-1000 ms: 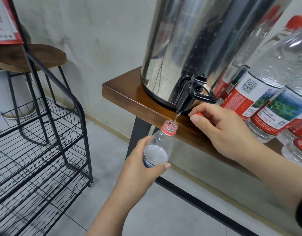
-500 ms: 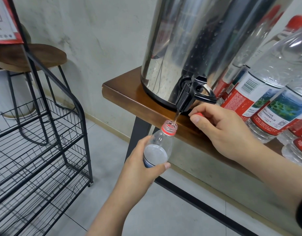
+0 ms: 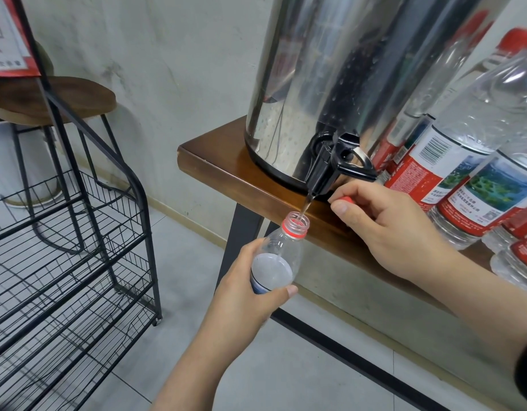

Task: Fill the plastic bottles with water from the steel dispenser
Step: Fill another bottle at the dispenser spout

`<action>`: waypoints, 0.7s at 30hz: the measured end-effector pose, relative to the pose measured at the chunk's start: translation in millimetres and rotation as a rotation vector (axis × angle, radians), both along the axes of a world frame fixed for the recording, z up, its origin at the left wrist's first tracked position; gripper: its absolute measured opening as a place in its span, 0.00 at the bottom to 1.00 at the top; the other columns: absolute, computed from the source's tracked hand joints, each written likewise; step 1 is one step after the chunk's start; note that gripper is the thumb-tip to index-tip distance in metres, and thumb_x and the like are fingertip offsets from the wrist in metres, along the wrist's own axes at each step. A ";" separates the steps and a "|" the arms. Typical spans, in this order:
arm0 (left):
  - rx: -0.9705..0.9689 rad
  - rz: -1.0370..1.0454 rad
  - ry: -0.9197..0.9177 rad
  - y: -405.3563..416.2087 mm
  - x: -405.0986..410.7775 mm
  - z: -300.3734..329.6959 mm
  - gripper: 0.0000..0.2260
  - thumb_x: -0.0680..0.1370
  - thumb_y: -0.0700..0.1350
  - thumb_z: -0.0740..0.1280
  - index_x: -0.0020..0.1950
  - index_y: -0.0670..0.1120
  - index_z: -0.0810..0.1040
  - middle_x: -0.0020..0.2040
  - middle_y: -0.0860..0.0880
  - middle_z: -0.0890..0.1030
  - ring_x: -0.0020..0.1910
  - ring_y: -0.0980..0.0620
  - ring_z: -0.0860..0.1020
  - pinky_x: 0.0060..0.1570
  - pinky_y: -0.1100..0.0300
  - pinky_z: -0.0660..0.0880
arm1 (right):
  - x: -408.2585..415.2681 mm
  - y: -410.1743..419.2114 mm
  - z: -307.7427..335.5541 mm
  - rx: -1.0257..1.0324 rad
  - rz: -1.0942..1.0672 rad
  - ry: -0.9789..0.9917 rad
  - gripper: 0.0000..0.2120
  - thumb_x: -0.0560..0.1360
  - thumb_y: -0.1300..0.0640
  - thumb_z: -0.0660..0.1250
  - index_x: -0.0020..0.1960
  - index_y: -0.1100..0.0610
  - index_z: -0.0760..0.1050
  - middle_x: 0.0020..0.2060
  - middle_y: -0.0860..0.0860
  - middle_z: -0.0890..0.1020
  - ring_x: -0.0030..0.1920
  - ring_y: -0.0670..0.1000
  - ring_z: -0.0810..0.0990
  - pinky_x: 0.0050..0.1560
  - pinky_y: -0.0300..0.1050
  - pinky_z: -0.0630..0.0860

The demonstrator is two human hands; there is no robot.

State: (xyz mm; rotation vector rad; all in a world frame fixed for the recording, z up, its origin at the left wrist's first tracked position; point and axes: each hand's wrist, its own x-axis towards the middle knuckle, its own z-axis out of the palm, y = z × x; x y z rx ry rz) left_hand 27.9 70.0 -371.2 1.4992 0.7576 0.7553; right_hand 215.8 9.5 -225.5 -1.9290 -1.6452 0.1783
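Grey floor tiles and a mottled concrete wall frame a brown wooden table (image 3: 223, 170) at centre, where a steel dispenser (image 3: 330, 84) stands near the corner beside a crowd of red-labelled bottles (image 3: 452, 161) at right. At left, a black wire rack (image 3: 78, 247) stands in front of a round wooden stool (image 3: 57, 99). From the lower edge the left hand (image 3: 244, 295) reaches up, fingers wrapped around a plastic bottle (image 3: 278, 256) held below the table edge at centre, its long axis near upright, open mouth tipped slightly right under the black tap (image 3: 330, 167); a thin stream falls into it. The right hand (image 3: 389, 223), entering from the right, rests against the table edge, pinching a red cap (image 3: 346, 199).
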 end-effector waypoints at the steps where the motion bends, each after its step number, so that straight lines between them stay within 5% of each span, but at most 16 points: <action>1: -0.004 0.002 -0.005 0.1 -0.1 -0.2 0.31 0.72 0.49 0.79 0.69 0.65 0.68 0.60 0.62 0.78 0.58 0.60 0.78 0.42 0.75 0.75 | 0.1 0.0 -0.2 0.007 0.002 0.006 0.18 0.71 0.30 0.58 0.48 0.40 0.77 0.40 0.49 0.82 0.40 0.50 0.79 0.43 0.47 0.74; 21: 0.007 0.005 0.010 1.0 1.0 -1.5 0.31 0.72 0.49 0.79 0.69 0.66 0.68 0.60 0.64 0.77 0.60 0.60 0.77 0.45 0.76 0.74 | 2.0 0.9 -1.2 0.006 0.004 0.001 0.16 0.71 0.30 0.58 0.49 0.38 0.76 0.39 0.48 0.81 0.39 0.49 0.78 0.43 0.46 0.74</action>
